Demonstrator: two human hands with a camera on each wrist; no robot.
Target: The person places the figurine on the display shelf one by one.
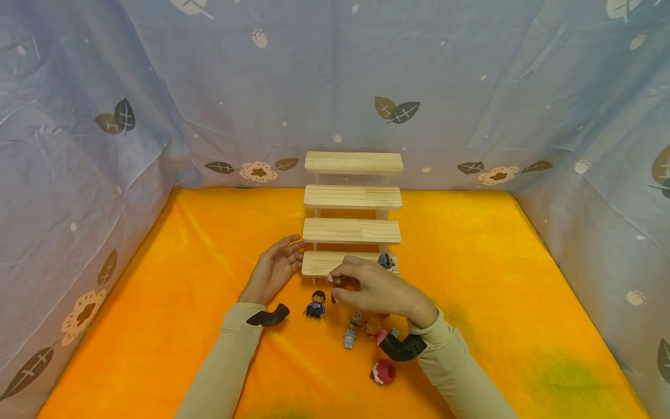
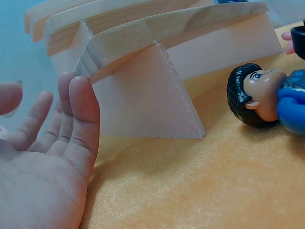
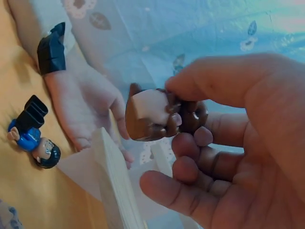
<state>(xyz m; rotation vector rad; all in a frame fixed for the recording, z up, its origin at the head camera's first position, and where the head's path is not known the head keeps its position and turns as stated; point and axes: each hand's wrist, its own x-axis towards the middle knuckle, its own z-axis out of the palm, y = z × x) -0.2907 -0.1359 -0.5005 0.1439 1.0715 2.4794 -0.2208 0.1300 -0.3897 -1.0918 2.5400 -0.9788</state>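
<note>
My right hand pinches a small brown toy figure with a pale front between thumb and fingers, in front of the lowest step of a wooden stepped stand. In the right wrist view its other fingers are loosely bent beneath the toy. My left hand is at the stand's left end, fingers extended; in the left wrist view the fingertips are at the board's corner, apparently touching. A grey-blue figure stands on the lowest step's right end, partly hidden by my right hand. A black-haired toy figure in blue lies between the hands.
Under my right wrist lie several small toys, among them a light-blue figure and a brown-headed figure. Closer in is a dark-red and white toy. An orange cloth covers the surface; patterned curtains surround it.
</note>
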